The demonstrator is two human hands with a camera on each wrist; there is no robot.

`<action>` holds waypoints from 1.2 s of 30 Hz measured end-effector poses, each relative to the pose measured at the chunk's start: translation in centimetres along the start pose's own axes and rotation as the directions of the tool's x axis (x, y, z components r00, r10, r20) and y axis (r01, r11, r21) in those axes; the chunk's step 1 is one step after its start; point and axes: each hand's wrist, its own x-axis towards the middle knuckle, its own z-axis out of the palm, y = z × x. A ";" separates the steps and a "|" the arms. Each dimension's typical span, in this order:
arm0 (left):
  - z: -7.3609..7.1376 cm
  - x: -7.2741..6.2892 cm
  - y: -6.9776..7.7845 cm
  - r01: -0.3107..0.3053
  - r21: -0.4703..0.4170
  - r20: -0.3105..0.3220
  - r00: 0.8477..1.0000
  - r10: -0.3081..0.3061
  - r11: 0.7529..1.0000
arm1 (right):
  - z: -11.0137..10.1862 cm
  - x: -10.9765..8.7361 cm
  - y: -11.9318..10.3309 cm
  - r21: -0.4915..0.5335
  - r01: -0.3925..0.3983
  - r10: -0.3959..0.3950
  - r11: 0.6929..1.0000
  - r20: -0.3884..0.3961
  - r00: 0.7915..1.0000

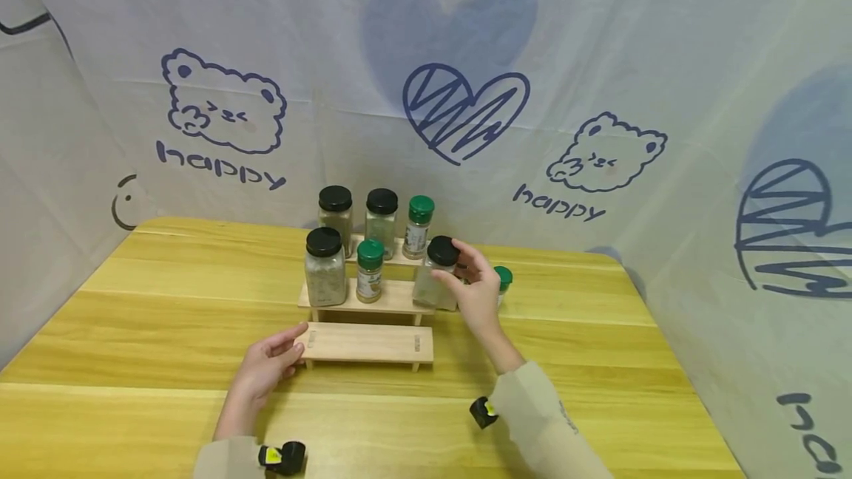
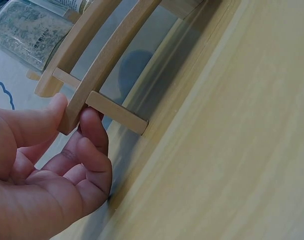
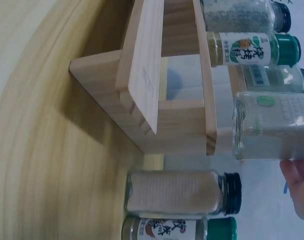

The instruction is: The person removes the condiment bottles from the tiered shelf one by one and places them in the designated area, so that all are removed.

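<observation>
A three-step wooden spice rack (image 1: pixel 366 342) stands on the table. My left hand (image 1: pixel 266 364) pinches the left end of its lowest step, thumb on top and fingers below, as the left wrist view shows. With thumb and fingers my right hand (image 1: pixel 478 294) grips a square glass spice jar (image 1: pixel 429 287) with a black lid, at the right end of the middle step. In the right wrist view a small gap shows between this jar's base (image 3: pixel 237 127) and the step. A black-lidded jar (image 1: pixel 326 279) and a green-capped bottle (image 1: pixel 369 283) occupy the middle step's left and centre.
On the top step are two black-lidded jars (image 1: pixel 381 224) and a green-capped bottle (image 1: pixel 417 231). Right of the rack, another black-lidded jar (image 3: pixel 174 192) and a green-capped bottle (image 3: pixel 166 229) stand on the table. A printed cloth (image 1: pixel 333 35) hangs behind.
</observation>
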 end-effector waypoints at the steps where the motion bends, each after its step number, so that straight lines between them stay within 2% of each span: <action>1: 0.0 0.0 0.0 -0.001 0.003 0.001 1.000 0.001 1.000 | -0.1 0.0 0.0 0.000 -0.003 0.003 1.000 -0.002 1.000; 17: 0.0 -0.2 -0.1 0.011 0.004 -0.005 1.000 -0.011 1.000 | -2.0 -0.2 0.2 -0.006 -0.044 0.044 0.999 -0.020 0.999; 27: 0.0 -0.2 0.1 -0.003 0.002 0.003 1.000 0.003 1.000 | -2.9 -0.9 3.3 0.034 -0.027 0.027 0.999 0.006 1.000; 30: 0.0 -0.2 0.1 -0.005 0.000 0.007 1.000 0.005 1.000 | -3.0 -1.0 3.6 0.056 -0.020 0.020 0.998 0.013 1.000; 36: 0.0 -0.3 0.2 -0.013 -0.002 0.008 1.000 0.013 1.000 | -3.1 -1.4 3.2 0.072 -0.072 0.070 0.995 0.022 0.997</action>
